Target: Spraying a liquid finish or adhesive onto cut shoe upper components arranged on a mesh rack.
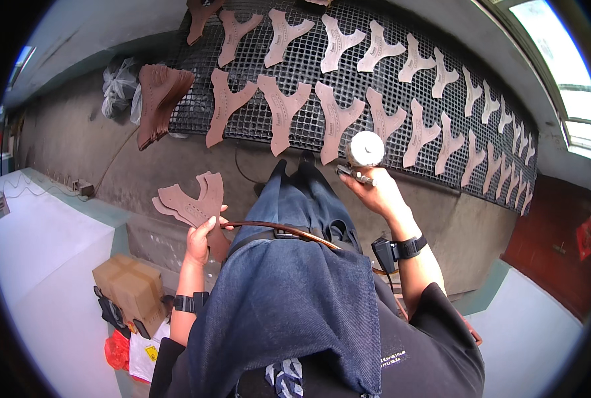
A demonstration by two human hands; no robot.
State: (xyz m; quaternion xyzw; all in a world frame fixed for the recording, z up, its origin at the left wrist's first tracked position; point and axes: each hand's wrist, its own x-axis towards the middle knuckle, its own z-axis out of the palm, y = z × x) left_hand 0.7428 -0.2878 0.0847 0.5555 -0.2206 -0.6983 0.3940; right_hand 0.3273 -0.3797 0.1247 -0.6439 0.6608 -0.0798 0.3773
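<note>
We find the left hand (201,240) pinching the held pieces (192,204), a small overlapping stack, between thumb and fingers; they are off the mesh (250,123), left of the lap. This grip, we judge, leaves the forked ends uncovered. The right hand (378,194) wraps its fingers round the gun (365,149), cup upright, presumably against spilling; we cannot tell whether the trigger is squeezed. The hose (295,231) crosses the lap close to the left fingers; contact is unclear. The laid pieces (338,121) lie spaced in rows, probably so that none covers another. We note the held pieces' forks pointing forward and left, their long axis slanting back to the stems near the lap
</note>
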